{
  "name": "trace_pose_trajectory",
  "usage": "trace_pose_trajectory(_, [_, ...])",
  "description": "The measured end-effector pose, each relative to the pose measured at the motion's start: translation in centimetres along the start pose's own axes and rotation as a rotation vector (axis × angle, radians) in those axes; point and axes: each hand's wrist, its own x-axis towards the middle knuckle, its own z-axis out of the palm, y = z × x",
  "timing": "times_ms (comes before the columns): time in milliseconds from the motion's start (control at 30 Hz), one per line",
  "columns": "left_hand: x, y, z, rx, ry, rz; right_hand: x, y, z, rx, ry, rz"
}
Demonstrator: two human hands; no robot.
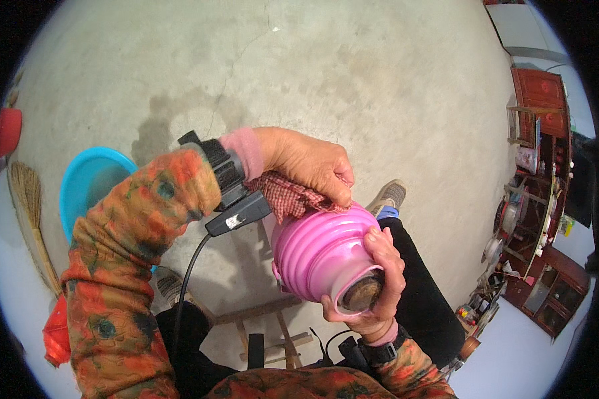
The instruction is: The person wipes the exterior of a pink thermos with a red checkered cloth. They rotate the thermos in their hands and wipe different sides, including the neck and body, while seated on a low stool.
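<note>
A pink ribbed thermos flask (312,254) is tilted in front of my body, its mouth facing down towards me. In that mouth sits a brown stopper (362,293), apparently cork. My right hand (387,272) grips the flask around its neck and spout. With curled fingers, my left hand (309,162) holds a red-and-white checked cloth (292,195) against the upper side of the flask. The fingertips of the left hand are partly hidden behind its knuckles. The flask's far end is covered by the cloth and the wrist gear.
A blue basin (92,174) stands on the concrete floor (299,75) left of my left arm. Further left are a straw broom (32,209) and a red container (7,132). Wooden furniture (541,279) lines the right side. A wooden frame (259,314) lies low between my legs.
</note>
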Motion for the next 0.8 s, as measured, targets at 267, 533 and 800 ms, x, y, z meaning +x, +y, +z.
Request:
trace_pose_trajectory(267, [-1.4, -1.2, 2.0, -0.046, 0.208, 0.076, 0.5, -2.4, -0.8, -0.283, -0.02, 0.021])
trace_pose_trajectory(533, [-2.2, -1.3, 3.1, -0.042, 0.304, 0.087, 0.8, -2.7, -0.9, -0.377, -0.049, -0.014])
trace_pose_trajectory(800, [-5.0, -3.7, 6.0, -0.19, 0.355, 0.082, 0.7, -1.7, -2.0, -0.282, -0.155, -0.192])
